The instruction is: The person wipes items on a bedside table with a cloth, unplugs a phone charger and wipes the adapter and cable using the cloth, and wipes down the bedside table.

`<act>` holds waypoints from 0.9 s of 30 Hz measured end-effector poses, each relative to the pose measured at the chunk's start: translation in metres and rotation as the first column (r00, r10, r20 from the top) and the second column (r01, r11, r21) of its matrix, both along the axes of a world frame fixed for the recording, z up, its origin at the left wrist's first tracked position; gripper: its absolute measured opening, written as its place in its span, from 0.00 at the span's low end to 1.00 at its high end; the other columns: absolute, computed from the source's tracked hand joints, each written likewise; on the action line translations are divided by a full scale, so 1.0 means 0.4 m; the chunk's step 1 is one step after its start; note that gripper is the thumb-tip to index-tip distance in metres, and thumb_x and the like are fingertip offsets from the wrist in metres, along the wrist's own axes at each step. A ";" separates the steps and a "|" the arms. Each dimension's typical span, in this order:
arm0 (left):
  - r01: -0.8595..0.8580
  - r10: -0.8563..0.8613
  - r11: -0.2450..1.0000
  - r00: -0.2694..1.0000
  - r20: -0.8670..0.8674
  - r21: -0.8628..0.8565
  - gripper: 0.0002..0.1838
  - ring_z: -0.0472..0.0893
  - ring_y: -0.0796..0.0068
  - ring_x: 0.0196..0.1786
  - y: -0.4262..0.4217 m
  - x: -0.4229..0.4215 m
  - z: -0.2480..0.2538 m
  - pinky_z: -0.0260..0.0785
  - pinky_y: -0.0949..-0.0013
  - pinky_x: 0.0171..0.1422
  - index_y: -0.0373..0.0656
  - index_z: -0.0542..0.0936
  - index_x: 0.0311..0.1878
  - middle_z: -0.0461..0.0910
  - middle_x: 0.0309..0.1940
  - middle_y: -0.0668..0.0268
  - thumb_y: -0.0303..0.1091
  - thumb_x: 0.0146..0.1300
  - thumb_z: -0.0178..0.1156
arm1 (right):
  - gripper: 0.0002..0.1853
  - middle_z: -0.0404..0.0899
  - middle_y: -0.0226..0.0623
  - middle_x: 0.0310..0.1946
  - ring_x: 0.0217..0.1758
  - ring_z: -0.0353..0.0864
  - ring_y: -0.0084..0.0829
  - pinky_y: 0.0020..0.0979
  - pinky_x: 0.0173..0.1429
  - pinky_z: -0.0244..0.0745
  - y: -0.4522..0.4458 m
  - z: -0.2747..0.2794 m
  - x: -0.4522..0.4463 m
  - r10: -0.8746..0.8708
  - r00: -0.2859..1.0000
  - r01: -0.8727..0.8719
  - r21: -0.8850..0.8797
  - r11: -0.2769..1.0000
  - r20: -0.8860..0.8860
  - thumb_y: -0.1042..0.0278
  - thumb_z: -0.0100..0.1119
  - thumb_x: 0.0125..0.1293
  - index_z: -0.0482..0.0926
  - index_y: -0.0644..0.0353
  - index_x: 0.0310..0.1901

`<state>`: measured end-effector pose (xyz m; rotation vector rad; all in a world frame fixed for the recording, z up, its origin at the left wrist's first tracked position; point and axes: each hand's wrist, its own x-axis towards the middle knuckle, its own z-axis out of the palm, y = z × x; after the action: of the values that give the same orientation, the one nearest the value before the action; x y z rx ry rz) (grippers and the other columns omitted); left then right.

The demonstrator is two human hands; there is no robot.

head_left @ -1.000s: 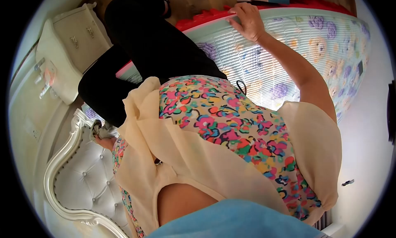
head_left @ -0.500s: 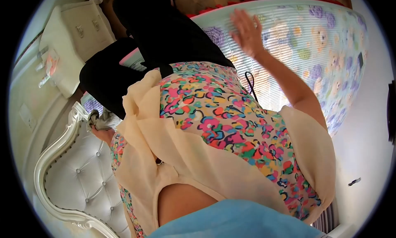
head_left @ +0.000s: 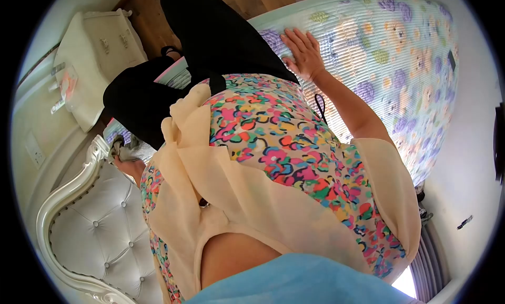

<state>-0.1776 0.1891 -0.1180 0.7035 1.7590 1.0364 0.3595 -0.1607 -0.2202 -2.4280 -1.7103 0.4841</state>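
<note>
My right hand (head_left: pixel 304 54) lies flat, fingers stretched out, on a floral quilted mattress (head_left: pixel 379 56) with purple flowers and bears. It sits close beside my black-trousered leg and holds nothing. At the left, my left hand (head_left: pixel 126 167) is closed around a crumpled grey-green cloth (head_left: pixel 124 145), next to the curved frame of the headboard. Part of that hand's fingers is hidden by the cloth. My patterned top and its cream ruffles fill the middle of the view and cover much of the mattress.
A white tufted headboard (head_left: pixel 79 220) stands at the lower left. Beyond it is a cream bedside cabinet (head_left: pixel 100 56) with drawers, against the wall. Wooden floor (head_left: pixel 252 1) shows at the top. A grey pleated curtain (head_left: pixel 428 267) hangs at the lower right.
My right hand has come down and slightly left, from a raised, blurred position to flat on the mattress. My left hand keeps hold of the cloth. The view has shifted a little.
</note>
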 end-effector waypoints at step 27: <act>-0.146 0.146 0.989 0.988 0.047 -0.005 0.22 0.74 0.62 0.58 -0.063 0.036 -0.006 0.66 0.61 0.63 0.38 0.73 0.56 0.75 0.55 0.60 0.42 0.67 0.44 | 0.32 0.57 0.47 0.70 0.72 0.58 0.47 0.47 0.70 0.63 0.038 -0.029 0.212 0.250 -0.834 0.452 -0.348 0.822 -0.493 0.43 0.34 0.74 0.51 0.51 0.73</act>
<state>-0.1630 0.1641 -0.1202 0.5511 1.7912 1.1403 0.4444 -0.1454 -0.2318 -0.3199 0.2064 1.4546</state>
